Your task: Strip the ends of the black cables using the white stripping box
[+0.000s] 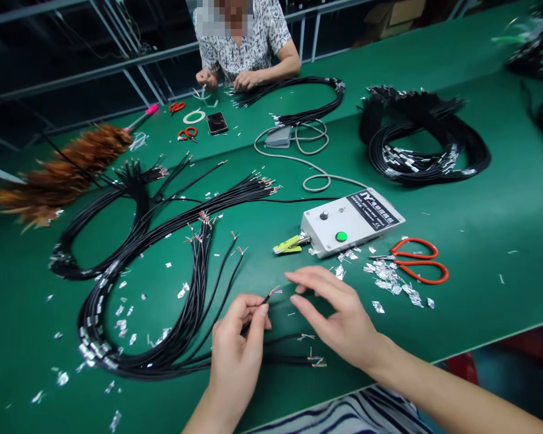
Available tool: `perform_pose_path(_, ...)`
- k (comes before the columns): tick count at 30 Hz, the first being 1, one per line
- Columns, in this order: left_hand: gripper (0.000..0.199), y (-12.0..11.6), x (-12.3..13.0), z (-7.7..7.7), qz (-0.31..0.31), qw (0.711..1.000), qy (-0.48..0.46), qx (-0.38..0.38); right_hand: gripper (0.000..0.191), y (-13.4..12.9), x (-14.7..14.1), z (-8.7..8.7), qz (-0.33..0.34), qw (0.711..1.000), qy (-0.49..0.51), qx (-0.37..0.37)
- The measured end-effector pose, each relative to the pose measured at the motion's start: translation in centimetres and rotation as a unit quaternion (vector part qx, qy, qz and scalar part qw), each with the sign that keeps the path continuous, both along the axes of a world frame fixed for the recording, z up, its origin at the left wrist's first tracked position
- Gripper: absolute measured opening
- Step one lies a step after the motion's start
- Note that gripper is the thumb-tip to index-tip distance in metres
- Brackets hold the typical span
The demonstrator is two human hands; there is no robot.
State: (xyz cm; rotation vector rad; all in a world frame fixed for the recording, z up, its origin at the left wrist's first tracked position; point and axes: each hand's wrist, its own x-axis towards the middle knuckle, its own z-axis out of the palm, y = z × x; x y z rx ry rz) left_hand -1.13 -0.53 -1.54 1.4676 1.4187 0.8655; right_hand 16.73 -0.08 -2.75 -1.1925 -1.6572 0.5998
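Between the thumb and fingers of my left hand [242, 337] is a black cable, its stripped end [275, 292] showing thin coloured wires that point right. My right hand [332, 307] is just right of that end, thumb and fingers apart, holding nothing. Behind my hands lies a white box [350, 220] with a green button, and a yellow-green clip-like piece [288, 245] sticks out of its left side. Several more black cables [199, 271] with bared ends curve across the green table on the left. Two cable ends [317, 361] lie below my hands.
Red-handled scissors [420, 262] and foil scraps [389, 277] lie right of the box. Coiled black cables [425, 144] rest at the back right, a grey pedal [278, 137] behind the box. A brown feather duster [72, 169] is at the left. Across the table sits a person [248, 42] handling cables.
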Motion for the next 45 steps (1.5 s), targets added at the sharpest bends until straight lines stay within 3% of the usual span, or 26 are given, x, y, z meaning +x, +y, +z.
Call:
perform_pose_path(4, 0.014, -0.1, 0.0, 0.3, 0.000, 1.000, 0.007, 0.002, 0.011, 0.7, -1.0, 0.5, 0.029, 0.958, 0.184, -0.217)
perform_pose_path(9, 0.013, -0.2, -0.1, 0.3, 0.004, 1.000, 0.012, 0.009, 0.017, 0.9, -1.9, 0.5, 0.061, 0.891, 0.310, -0.325)
perform_pose_path(13, 0.012, -0.2, -0.1, 0.1, 0.006, 1.000, 0.011, 0.018, 0.020, 0.8, -2.4, 0.3, 0.063, 0.848, 0.385, -0.359)
perform_pose_path(23, 0.012, -0.2, -0.1, -0.2, 0.030, 0.999, 0.000, 0.020, 0.021, 0.9, -3.0, 0.5, 0.028, 0.832, 0.413, -0.371)
perform_pose_path(32, 0.019, 0.0, 0.0, -0.7, 0.066, 0.993, -0.099, -0.019, 0.029, 0.8, -4.6, 0.5, 0.028, 0.758, 0.501, -0.418)
perform_pose_path(36, 0.018, 0.3, 0.2, -0.1, 0.043, 0.994, -0.101, -0.006, 0.029, 0.9, -4.2, 0.8, 0.040, 0.782, 0.467, -0.411)
perform_pose_path(39, 0.024, 1.1, 0.5, 0.6, -0.019, 0.995, -0.093, 0.009, 0.030, 1.2, -3.5, 1.1, 0.061, 0.802, 0.439, -0.400)
perform_pose_path(41, 0.017, 1.8, 0.9, 0.9, -0.051, 0.992, -0.112, 0.013, 0.030, 1.4, -3.1, 1.1, 0.071, 0.806, 0.432, -0.399)
perform_pose_path(45, 0.013, 2.8, 1.7, 0.7, -0.014, 0.982, -0.186, -0.022, 0.031, 1.8, -2.6, 0.9, 0.086, 0.816, 0.410, -0.399)
